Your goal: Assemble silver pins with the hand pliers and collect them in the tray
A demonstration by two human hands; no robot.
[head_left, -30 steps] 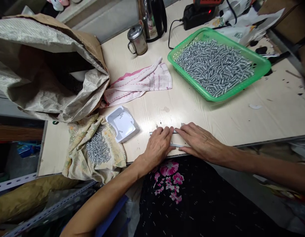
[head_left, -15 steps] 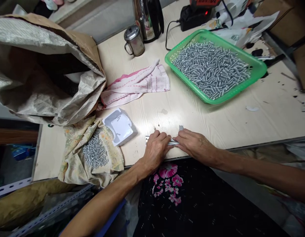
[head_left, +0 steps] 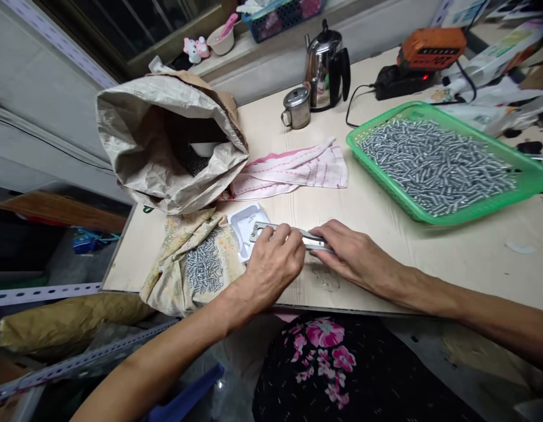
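while clasping the silver metal tool around its middle with the left grip, pinches its right end with the right grip. holds it over the front of the desk, with its left tip across the white tray; cannot tell whether touching. flanked by small metal pieces on the patterned cloth at left and more in the green basket at right.

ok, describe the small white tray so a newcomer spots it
Find the big open sack on the table; in front lies a patterned cloth heaped with small metal pieces. Beside the cloth's right side is the tray: white, hard-sided, only a few bits showing inside.
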